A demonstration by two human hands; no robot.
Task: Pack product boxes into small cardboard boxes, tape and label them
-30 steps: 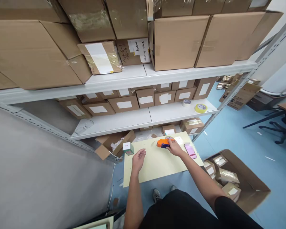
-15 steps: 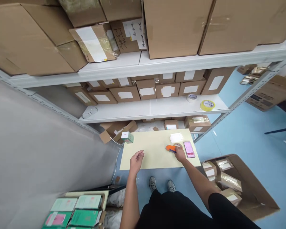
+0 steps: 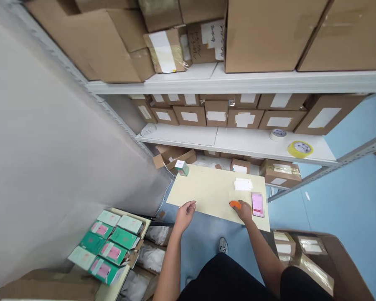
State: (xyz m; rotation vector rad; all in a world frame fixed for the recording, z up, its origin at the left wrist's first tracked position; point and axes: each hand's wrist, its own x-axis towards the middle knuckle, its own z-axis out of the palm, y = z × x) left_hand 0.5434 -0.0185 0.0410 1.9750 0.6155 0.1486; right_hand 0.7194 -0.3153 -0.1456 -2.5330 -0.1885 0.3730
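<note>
My right hand [image 3: 243, 211] is wrapped round an orange tool [image 3: 235, 204] over the right part of the cream tabletop [image 3: 209, 188]. Just right of that hand lies a phone [image 3: 257, 205] with a pink screen. White paper slips [image 3: 243, 184] rest behind it. My left hand [image 3: 185, 215] hovers at the table's front edge, fingers curled together; whether anything small is between them cannot be made out. A small green and white box [image 3: 182, 168] stands at the table's back left corner.
A shelf [image 3: 188, 135] behind the table holds labelled cartons, a white tape roll [image 3: 278, 134] and a yellow one [image 3: 300, 149]. Green boxes [image 3: 123, 237] sit at lower left. A large carton [image 3: 341, 255] with packages stands at lower right.
The view has swung left, showing more green boxes. The orange tool is still in my right hand, now nearer the table's front edge. My left hand stays curled near the front edge.
</note>
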